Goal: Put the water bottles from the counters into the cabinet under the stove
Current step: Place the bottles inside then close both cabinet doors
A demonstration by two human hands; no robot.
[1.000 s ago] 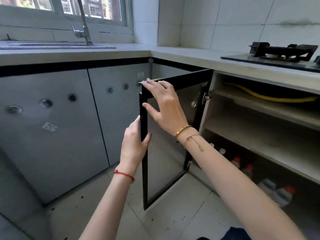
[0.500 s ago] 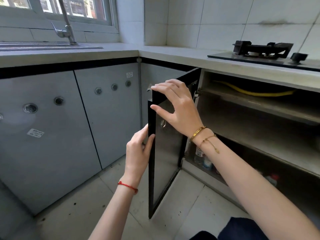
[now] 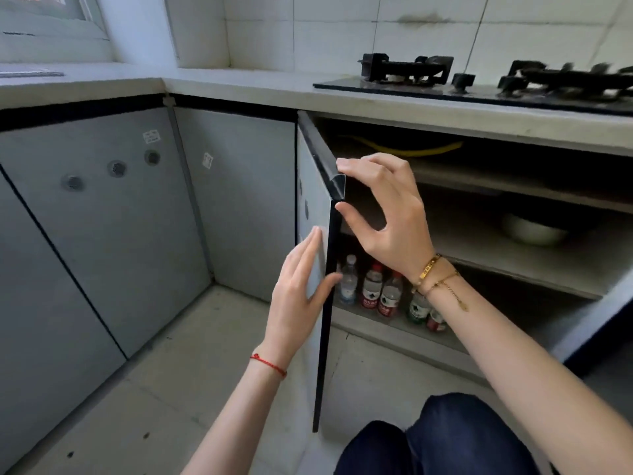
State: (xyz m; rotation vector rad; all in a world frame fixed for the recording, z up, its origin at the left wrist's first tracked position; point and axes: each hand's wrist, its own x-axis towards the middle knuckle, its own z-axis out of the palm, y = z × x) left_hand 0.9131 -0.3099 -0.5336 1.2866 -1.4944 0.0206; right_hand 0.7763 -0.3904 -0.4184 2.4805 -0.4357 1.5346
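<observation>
On my far left I see flat grey cabinet doors (image 3: 113, 214) with a matte sheen, three small round vent grilles (image 3: 117, 168) set in a slanting row, and two small white stickers (image 3: 151, 136) whose print is too small for me to read. Next comes my left hand (image 3: 301, 296), a red string bracelet (image 3: 268, 364) at the wrist, fingers straight and spread, palm laid flat against the pale outer face of the open cabinet door (image 3: 313, 214), thumb hooked on its black edge. My right hand (image 3: 387, 221) pinches the door's top corner, fingertips on the top edge and thumb pressing the front edge, so it is clamped on the door; two gold bracelets (image 3: 435, 275) sit at that wrist. Behind the arm, the water bottles (image 3: 371, 289) stand upright in a tight cluster on the cabinet's bottom shelf, clear plastic with red and white caps and red or green labels I cannot read. Above, a yellow hose (image 3: 411, 150) and a pale bowl (image 3: 534, 229) rest on the shelves, beneath the black stove (image 3: 479, 80).
</observation>
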